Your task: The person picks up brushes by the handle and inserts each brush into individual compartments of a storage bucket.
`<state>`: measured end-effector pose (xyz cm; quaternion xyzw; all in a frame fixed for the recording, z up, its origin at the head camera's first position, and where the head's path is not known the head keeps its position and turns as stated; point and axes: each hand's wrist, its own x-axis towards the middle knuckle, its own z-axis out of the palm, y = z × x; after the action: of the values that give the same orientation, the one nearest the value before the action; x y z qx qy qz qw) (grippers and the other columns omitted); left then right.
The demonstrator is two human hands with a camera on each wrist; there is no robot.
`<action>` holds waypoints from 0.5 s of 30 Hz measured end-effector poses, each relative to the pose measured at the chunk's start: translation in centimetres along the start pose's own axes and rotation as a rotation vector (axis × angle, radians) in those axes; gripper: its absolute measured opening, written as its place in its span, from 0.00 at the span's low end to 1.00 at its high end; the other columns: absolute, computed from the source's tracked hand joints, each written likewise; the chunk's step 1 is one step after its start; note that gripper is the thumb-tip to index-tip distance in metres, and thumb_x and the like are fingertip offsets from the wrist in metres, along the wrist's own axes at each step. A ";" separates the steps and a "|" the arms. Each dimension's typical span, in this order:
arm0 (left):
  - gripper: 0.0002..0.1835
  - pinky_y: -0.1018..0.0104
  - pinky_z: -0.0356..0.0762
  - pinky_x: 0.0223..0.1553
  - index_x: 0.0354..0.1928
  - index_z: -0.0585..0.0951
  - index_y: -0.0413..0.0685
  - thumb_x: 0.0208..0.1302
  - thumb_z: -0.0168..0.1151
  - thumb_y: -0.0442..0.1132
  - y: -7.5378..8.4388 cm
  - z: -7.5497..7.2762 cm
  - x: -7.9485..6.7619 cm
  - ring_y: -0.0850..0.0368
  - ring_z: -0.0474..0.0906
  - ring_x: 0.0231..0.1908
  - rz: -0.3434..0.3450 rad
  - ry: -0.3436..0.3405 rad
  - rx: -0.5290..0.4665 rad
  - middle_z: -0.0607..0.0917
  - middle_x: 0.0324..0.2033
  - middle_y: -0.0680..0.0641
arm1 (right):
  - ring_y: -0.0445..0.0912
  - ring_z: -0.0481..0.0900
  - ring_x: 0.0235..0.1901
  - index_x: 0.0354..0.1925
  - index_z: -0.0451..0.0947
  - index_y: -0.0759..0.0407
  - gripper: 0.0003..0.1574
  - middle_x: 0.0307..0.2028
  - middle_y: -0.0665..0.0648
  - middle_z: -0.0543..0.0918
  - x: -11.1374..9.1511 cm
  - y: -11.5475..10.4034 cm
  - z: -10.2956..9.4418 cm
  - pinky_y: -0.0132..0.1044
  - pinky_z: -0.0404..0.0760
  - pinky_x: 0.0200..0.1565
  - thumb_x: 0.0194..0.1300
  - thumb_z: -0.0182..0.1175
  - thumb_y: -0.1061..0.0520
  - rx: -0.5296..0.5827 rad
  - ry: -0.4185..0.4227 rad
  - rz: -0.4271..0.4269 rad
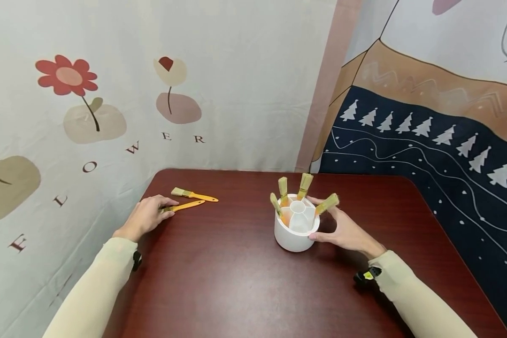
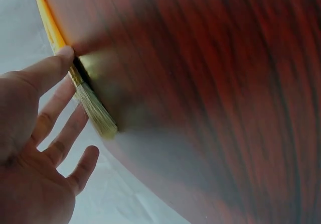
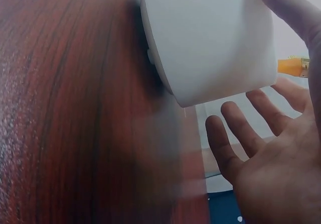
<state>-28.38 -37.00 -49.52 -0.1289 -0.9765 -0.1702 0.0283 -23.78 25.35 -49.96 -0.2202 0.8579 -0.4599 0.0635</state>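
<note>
On the left side of the table, my left hand (image 1: 150, 213) pinches a paintbrush (image 1: 188, 205) with a yellow-orange handle near its metal band. In the left wrist view, the thumb lies over the paintbrush (image 2: 97, 108) and its pale bristles point away from the handle. Just beyond lies a second paintbrush (image 1: 200, 196). My right hand (image 1: 342, 230) grips the side of a round white brush holder (image 1: 293, 239), thumb at the near rim and fingers round the far side. Several paintbrushes stand bristles up in its compartments, one paintbrush (image 1: 327, 204) leaning right. From below, the right wrist view shows the holder's wall (image 3: 210, 43).
The dark red-brown wooden table (image 1: 228, 272) has rounded far corners. A pale cloth (image 1: 245, 84) with printed flowers hangs behind and to the left, and a dark blue cloth (image 1: 388, 145) with white trees hangs at the right.
</note>
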 end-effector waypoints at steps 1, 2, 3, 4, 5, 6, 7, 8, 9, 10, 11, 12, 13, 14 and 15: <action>0.17 0.25 0.84 0.66 0.65 0.94 0.47 0.78 0.79 0.37 0.1 0.0 0.0 0.29 0.88 0.64 -0.003 0.001 0.001 0.94 0.62 0.35 | 0.64 0.62 0.91 0.93 0.60 0.38 0.67 0.93 0.54 0.65 0.0 0.0 0.0 0.89 0.55 0.83 0.69 0.85 0.42 0.002 -0.002 -0.003; 0.16 0.26 0.85 0.64 0.64 0.94 0.47 0.78 0.79 0.36 0.1 0.1 -0.1 0.30 0.89 0.62 -0.005 0.004 -0.001 0.94 0.60 0.36 | 0.64 0.63 0.91 0.93 0.60 0.37 0.66 0.92 0.54 0.66 0.0 0.0 -0.1 0.89 0.55 0.83 0.69 0.85 0.42 0.001 -0.002 -0.002; 0.16 0.28 0.86 0.63 0.63 0.95 0.47 0.78 0.78 0.35 0.2 0.1 -0.1 0.31 0.90 0.60 -0.007 0.007 -0.006 0.94 0.59 0.37 | 0.64 0.64 0.90 0.93 0.61 0.37 0.65 0.92 0.53 0.66 0.0 0.1 -0.1 0.88 0.56 0.84 0.69 0.85 0.42 0.003 0.000 -0.001; 0.15 0.29 0.87 0.61 0.62 0.95 0.47 0.77 0.78 0.35 0.3 0.2 -0.1 0.33 0.90 0.58 -0.007 0.009 -0.012 0.94 0.58 0.37 | 0.63 0.66 0.89 0.93 0.62 0.37 0.64 0.92 0.53 0.67 0.0 0.1 -0.1 0.87 0.58 0.83 0.70 0.84 0.42 0.005 0.000 -0.003; 0.14 0.31 0.88 0.60 0.61 0.96 0.47 0.77 0.78 0.34 0.4 0.2 -0.1 0.34 0.91 0.57 -0.006 0.012 -0.018 0.95 0.57 0.38 | 0.62 0.68 0.88 0.92 0.62 0.36 0.63 0.91 0.52 0.68 0.0 0.1 -0.1 0.86 0.60 0.83 0.70 0.84 0.41 0.005 0.001 -0.002; 0.14 0.32 0.89 0.58 0.60 0.96 0.47 0.77 0.78 0.33 0.5 0.2 -0.1 0.35 0.91 0.55 -0.005 0.012 -0.024 0.95 0.56 0.39 | 0.61 0.72 0.85 0.92 0.63 0.36 0.62 0.90 0.52 0.69 -0.1 0.1 -0.1 0.84 0.64 0.83 0.70 0.84 0.41 0.008 0.001 -0.004; 0.14 0.34 0.90 0.57 0.60 0.96 0.47 0.77 0.78 0.33 0.6 0.3 -0.1 0.36 0.91 0.54 -0.003 0.012 -0.028 0.95 0.56 0.39 | 0.60 0.76 0.82 0.91 0.64 0.36 0.61 0.89 0.51 0.71 -0.1 0.1 -0.1 0.80 0.69 0.81 0.71 0.84 0.41 0.013 0.001 -0.003; 0.13 0.35 0.90 0.56 0.59 0.96 0.47 0.76 0.79 0.32 0.7 0.3 -0.2 0.37 0.92 0.53 -0.002 0.011 -0.032 0.95 0.55 0.39 | 0.58 0.79 0.79 0.91 0.65 0.35 0.60 0.88 0.51 0.73 -0.1 0.1 -0.1 0.76 0.74 0.80 0.71 0.84 0.41 0.014 0.000 -0.002; 0.13 0.35 0.91 0.56 0.59 0.97 0.47 0.76 0.79 0.32 0.8 0.4 -0.2 0.38 0.92 0.53 0.001 0.011 -0.036 0.95 0.55 0.40 | 0.57 0.82 0.75 0.91 0.65 0.35 0.60 0.87 0.52 0.74 -0.2 0.0 -0.1 0.71 0.79 0.77 0.71 0.84 0.42 0.016 -0.001 -0.005; 0.13 0.36 0.91 0.55 0.58 0.97 0.47 0.76 0.79 0.32 0.8 0.4 -0.2 0.38 0.92 0.52 0.004 0.010 -0.039 0.95 0.55 0.40 | 0.56 0.83 0.72 0.91 0.65 0.36 0.60 0.86 0.52 0.75 -0.2 0.0 -0.1 0.68 0.82 0.75 0.71 0.84 0.42 0.017 0.001 -0.007; 0.13 0.36 0.91 0.56 0.58 0.97 0.47 0.76 0.78 0.32 0.9 0.5 -0.2 0.38 0.92 0.52 0.007 0.009 -0.042 0.95 0.55 0.40 | 0.55 0.85 0.70 0.90 0.66 0.37 0.60 0.85 0.53 0.76 -0.2 0.0 -0.1 0.65 0.83 0.73 0.71 0.84 0.42 0.019 0.003 -0.009; 0.13 0.36 0.91 0.56 0.58 0.97 0.47 0.76 0.79 0.31 1.1 0.5 -0.2 0.39 0.92 0.52 0.013 0.007 -0.044 0.96 0.55 0.40 | 0.54 0.86 0.67 0.90 0.66 0.37 0.59 0.84 0.53 0.77 -0.3 0.0 -0.1 0.62 0.85 0.71 0.71 0.85 0.43 0.021 0.005 -0.008; 0.13 0.37 0.92 0.56 0.58 0.97 0.48 0.76 0.79 0.31 1.2 0.6 -0.2 0.39 0.92 0.52 0.018 0.007 -0.044 0.96 0.55 0.40 | 0.53 0.87 0.66 0.90 0.67 0.37 0.59 0.83 0.52 0.78 -0.3 0.0 -0.1 0.60 0.86 0.70 0.70 0.85 0.43 0.018 0.009 -0.007; 0.13 0.37 0.92 0.56 0.58 0.97 0.48 0.76 0.79 0.31 1.4 0.7 -0.2 0.39 0.93 0.52 0.023 0.005 -0.045 0.96 0.55 0.41 | 0.52 0.87 0.66 0.90 0.67 0.37 0.59 0.83 0.52 0.78 -0.3 0.0 -0.1 0.59 0.86 0.70 0.70 0.85 0.43 0.013 0.016 -0.008; 0.13 0.37 0.92 0.55 0.58 0.97 0.49 0.76 0.79 0.31 1.5 0.7 -0.1 0.40 0.93 0.52 0.029 0.001 -0.045 0.96 0.55 0.41 | 0.52 0.87 0.65 0.89 0.68 0.38 0.59 0.83 0.53 0.79 -0.4 0.0 -0.1 0.57 0.87 0.70 0.69 0.86 0.43 0.007 0.022 -0.014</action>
<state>-27.88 -35.40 -49.70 -0.1436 -0.9704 -0.1919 0.0283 -23.50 25.61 -49.93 -0.2212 0.8553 -0.4657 0.0516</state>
